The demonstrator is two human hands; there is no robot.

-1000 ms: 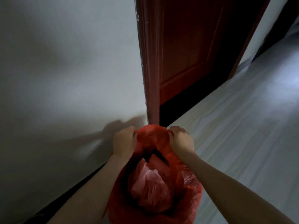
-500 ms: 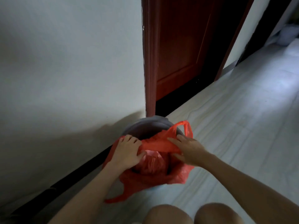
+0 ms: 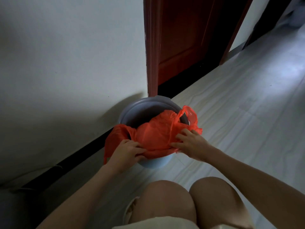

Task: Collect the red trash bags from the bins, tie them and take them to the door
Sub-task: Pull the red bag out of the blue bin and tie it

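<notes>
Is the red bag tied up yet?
No. The red trash bag isn't knotted: one handle loop sticks up free, while the left hand and right hand grip it over the bin.

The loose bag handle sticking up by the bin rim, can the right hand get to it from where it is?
Probably yes: the handle stands free just above the right hand, nothing between them, though that hand would have to let go of the bag.

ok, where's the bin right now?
Head view, centre: the bin stands on the floor against the wall, below the door frame, red bag draped over it.
</notes>
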